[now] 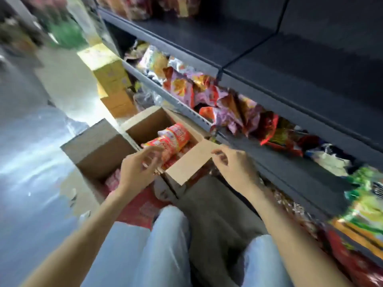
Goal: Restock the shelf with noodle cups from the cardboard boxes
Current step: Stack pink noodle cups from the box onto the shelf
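An open cardboard box [145, 123] stands on the floor in front of me, with red and white noodle cups [176, 136] lying on their sides inside. My left hand [137, 168] reaches over the box's near edge, fingers spread, close to a cup but not clearly gripping it. My right hand [232, 163] pinches the corner of the box's right flap [188, 164]. The dark metal shelf [269, 112] runs along the right, its middle level full of snack bags [207, 94]. The picture is blurred by motion.
Yellow cartons [109, 71] are stacked on the floor beyond the box, against the shelf. A red printed carton [143, 206] lies under my left forearm. My knees in light trousers [165, 235] fill the bottom. Green and red packets [360, 204] crowd the lower right shelf.
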A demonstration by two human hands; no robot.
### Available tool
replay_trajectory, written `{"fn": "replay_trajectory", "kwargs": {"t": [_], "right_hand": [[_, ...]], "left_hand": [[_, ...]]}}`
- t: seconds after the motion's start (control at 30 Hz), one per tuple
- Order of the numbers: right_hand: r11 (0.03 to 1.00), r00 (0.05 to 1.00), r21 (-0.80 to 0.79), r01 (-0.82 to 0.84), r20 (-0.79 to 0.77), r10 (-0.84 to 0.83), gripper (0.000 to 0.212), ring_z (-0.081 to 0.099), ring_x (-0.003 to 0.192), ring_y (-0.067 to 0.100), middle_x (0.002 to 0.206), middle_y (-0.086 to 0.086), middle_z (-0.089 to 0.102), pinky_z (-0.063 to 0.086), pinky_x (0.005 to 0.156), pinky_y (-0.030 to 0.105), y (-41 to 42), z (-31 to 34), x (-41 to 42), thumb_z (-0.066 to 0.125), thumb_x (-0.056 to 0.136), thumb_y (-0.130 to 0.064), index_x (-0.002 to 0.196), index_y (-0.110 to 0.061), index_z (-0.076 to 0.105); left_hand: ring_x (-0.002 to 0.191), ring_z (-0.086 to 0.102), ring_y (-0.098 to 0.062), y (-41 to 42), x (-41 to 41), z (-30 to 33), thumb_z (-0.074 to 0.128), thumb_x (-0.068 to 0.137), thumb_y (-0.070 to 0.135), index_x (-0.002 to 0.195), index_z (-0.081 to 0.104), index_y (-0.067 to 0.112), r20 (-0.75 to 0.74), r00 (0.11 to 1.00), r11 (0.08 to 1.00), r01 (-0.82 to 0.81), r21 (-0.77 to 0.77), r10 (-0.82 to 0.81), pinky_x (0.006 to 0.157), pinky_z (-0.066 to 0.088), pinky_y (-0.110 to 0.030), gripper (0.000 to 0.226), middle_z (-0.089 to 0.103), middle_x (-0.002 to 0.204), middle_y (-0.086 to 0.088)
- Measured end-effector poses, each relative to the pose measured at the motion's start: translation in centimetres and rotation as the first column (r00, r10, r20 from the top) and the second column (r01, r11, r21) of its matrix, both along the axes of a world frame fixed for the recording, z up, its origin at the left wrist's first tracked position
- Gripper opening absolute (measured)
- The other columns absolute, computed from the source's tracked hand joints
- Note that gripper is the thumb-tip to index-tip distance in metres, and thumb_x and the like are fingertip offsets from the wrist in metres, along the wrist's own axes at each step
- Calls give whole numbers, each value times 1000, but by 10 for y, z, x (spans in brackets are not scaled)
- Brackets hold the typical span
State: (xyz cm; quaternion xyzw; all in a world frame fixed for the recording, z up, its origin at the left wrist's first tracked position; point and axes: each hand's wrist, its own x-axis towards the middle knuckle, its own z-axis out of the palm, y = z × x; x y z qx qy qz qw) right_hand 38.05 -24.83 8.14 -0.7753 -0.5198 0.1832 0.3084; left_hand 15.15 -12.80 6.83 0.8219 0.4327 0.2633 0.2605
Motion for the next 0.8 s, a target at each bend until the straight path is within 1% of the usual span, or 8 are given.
{"fn": "replay_trajectory", "kwargs": {"t": [0.1, 0.2, 0.27, 0.4, 0.47, 0.67, 0.73, 0.8], "right_hand": [[980, 983, -74, -184, -38, 182, 17, 64, 88, 21, 100, 1, 70, 51, 74, 32, 70, -23, -49, 55, 92, -22, 106, -20, 65], [930, 937, -123, -346, 0, 349, 19, 63, 99, 21, 108, -1, 68, 50, 79, 32, 137, -53, -94, 55, 91, -23, 108, -22, 64], [876, 888, -188, -445, 35, 458, 22, 60, 103, 22, 113, 0, 65, 46, 75, 29, 178, -76, -125, 54, 91, -22, 111, -21, 62], [656, 691, -398, -641, 72, 719, 27, 54, 112, 27, 118, 7, 57, 48, 87, 43, 244, -133, -184, 50, 90, -15, 116, -12, 56], [537, 556, -492, -685, 123, 822, 30, 52, 112, 29, 118, 9, 55, 47, 87, 41, 267, -165, -206, 49, 89, -11, 118, -9, 54], [185, 88, -794, -579, 164, 982, 34, 52, 117, 28, 127, 9, 55, 43, 90, 38, 311, -262, -237, 51, 93, -16, 127, -13, 54], [94, 41, -882, -462, 85, 996, 42, 44, 129, 29, 140, 11, 47, 37, 100, 40, 316, -293, -241, 44, 96, -21, 138, -14, 44], [43, 51, -936, -349, 27, 998, 58, 24, 141, 31, 153, 14, 25, 22, 113, 48, 312, -317, -242, 41, 98, -29, 150, -15, 21]], "left_hand": [[78, 67, -7, 56, -84, -49, 68, 86, 19, 102, 63, 34, -155, 963, 950, -249, -189, 221, 75, 54, -33, 22, 68, 80, 8], [89, 66, -27, 101, -139, -100, 71, 82, 4, 122, 56, 11, -191, 928, 855, -370, -363, 321, 79, 52, -33, 43, 66, 97, -8], [91, 62, -24, 124, -158, -129, 71, 82, 2, 131, 49, 4, -227, 905, 799, -424, -425, 360, 80, 50, -29, 53, 62, 107, -13], [108, 60, -23, 156, -176, -184, 73, 79, 18, 133, 49, 11, -390, 877, 810, -435, -393, 282, 93, 47, -33, 60, 61, 119, -6], [116, 56, -23, 158, -178, -213, 71, 79, 27, 134, 47, 15, -485, 857, 836, -389, -387, 174, 97, 45, -34, 61, 58, 125, -5], [125, 44, -30, 142, -159, -289, 71, 78, 43, 142, 31, 12, -649, 758, 813, -337, -475, -65, 102, 41, -39, 81, 47, 135, -12], [129, 40, -31, 139, -156, -308, 75, 73, 49, 146, 24, 14, -655, 745, 775, -340, -533, -124, 105, 38, -41, 96, 41, 140, -10], [131, 35, -31, 136, -155, -327, 79, 62, 55, 149, 14, 15, -678, 710, 757, -334, -561, -189, 108, 35, -43, 116, 35, 144, -10]]}}
